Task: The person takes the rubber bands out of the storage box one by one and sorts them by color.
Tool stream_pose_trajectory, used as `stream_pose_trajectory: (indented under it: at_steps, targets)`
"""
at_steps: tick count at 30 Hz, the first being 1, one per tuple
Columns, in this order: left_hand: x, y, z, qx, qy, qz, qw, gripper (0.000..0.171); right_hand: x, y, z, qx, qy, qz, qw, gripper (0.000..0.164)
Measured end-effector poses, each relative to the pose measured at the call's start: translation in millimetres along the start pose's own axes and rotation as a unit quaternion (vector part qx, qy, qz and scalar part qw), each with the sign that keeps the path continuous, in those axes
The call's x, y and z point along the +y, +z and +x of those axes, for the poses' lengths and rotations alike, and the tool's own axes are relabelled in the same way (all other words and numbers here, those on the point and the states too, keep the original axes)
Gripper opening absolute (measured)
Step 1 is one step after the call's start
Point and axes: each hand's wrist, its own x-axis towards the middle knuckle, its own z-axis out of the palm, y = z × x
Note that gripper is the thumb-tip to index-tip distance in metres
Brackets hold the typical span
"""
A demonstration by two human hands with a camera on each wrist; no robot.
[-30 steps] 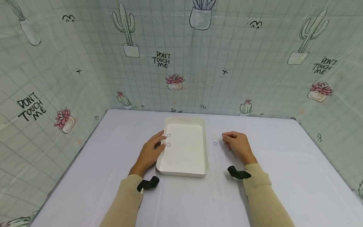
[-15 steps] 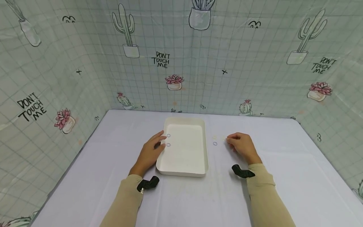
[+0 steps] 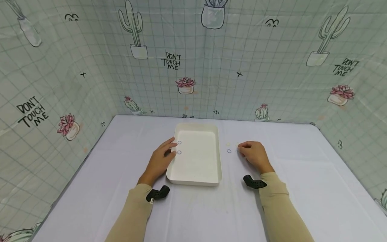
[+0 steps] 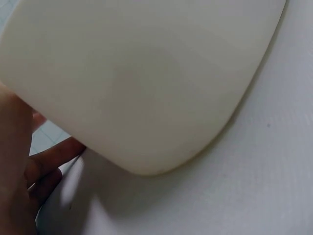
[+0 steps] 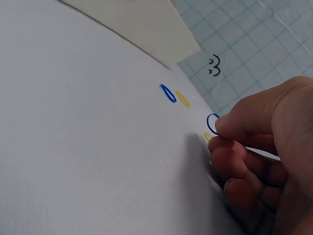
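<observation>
A shallow white tray (image 3: 193, 183) lies on the table, with two thin blue rings (image 3: 179, 152) in it near its left wall. My left hand (image 3: 158, 163) holds the tray's left side, fingertips over the rim; in the left wrist view some fingers (image 4: 54, 159) touch the outer wall low down. To the right of the tray, my right hand (image 3: 255, 154) pinches a thin blue ring (image 5: 211, 122) between thumb and index finger, close above the table. Partly hidden by that hand is a yellow ring (image 5: 207, 136). Another blue ring (image 5: 167, 93) and a yellow ring (image 5: 182, 99) lie nearer the tray.
The table (image 3: 196, 215) has a white cover. A gridded cloth (image 3: 211, 94) with cactus drawings hangs behind and at the sides. Black wrist devices (image 3: 158, 193) sit at both sleeve cuffs.
My right hand has shifted slightly right and then back left, low over the table by the rings. Its blue ring shows beside the fingertips now. My left hand and the tray stay put.
</observation>
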Motion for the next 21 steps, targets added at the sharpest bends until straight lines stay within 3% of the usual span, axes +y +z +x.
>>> stream_pose_trajectory:
  at_steps: [21]
  targets:
    - [0.4,-1.5,1.1,-0.005,0.003,0.003,1.0000,0.037,1.3,5.6,3.6,0.011,-0.009,-0.034,0.999,0.022]
